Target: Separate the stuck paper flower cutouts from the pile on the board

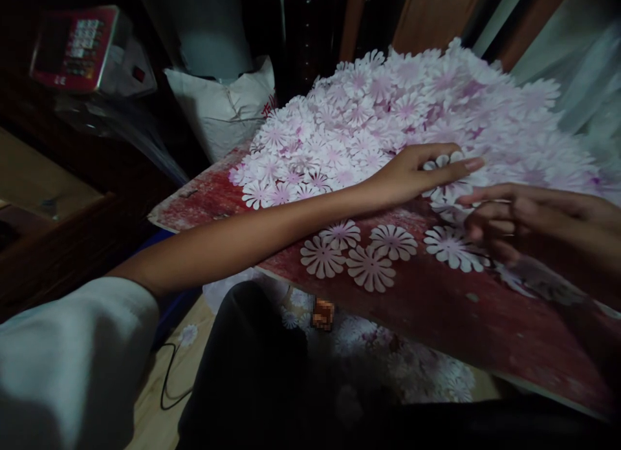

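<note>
My left hand (429, 170) reaches across the front of a large heap of white, pink-centred flower cut-outs (359, 114). Between its thumb and fingers is one flower cut-out (449, 190), its petals showing below the thumb. Close by on the right, my right hand (524, 220) has its index finger stretched toward that flower and its other fingers loosely bent apart. I see nothing between them. Under the hands lies a single flower cut-out (453, 248) on the red board. Several more loose flower cut-outs (371, 267) lie flat to the left, near the board's front edge.
The worn red board (422, 314) slopes across my lap. More cut-outs (412, 366) are piled on the floor below. A white sack (228, 107) and a grey bucket (213, 33) stand behind at left, near a red-faced scale display (72, 49). A black cable (167, 382) lies on the floor.
</note>
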Motion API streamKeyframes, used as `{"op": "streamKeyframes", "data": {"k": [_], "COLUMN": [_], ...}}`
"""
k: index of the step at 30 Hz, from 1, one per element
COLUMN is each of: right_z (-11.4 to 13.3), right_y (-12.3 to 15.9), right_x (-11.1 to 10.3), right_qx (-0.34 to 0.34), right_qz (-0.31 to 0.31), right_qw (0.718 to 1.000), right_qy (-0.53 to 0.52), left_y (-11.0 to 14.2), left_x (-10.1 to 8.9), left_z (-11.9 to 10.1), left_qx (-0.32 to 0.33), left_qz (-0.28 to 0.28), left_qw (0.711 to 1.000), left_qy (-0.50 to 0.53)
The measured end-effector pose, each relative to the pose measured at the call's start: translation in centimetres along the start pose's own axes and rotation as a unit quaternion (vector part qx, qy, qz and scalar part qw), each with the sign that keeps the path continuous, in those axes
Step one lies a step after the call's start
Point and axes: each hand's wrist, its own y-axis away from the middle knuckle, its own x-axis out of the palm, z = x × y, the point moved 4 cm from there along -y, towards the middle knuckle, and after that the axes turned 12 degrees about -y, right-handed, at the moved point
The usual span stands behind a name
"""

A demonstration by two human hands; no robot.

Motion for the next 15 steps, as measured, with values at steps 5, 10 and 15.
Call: {"op": "streamKeyframes", "data": {"k": [5, 10, 15], "right_z": [0.5, 0.3, 0.2], "right_y": [-0.4, -0.2, -0.7], "right_x": [0.6, 0.9, 0.0], "right_qx": [-0.009, -0.082, -0.142], "right_qz": [-0.025, -0.087, -0.136], "right_qw": [0.999, 0.993, 0.980], "right_qy": [-0.019, -0.019, 0.001], "left_y": [0.1, 0.7, 1.2], "left_x": [0.1, 0.2, 0.5], "left_z": [0.3, -0.1, -0.8], "left_qx": [0.011, 0.013, -0.025], "left_qz": [0.029, 0.074, 0.045], "left_qw": [0.999, 0.996, 0.999], "left_qy": [0.030, 0.047, -0.002]}}
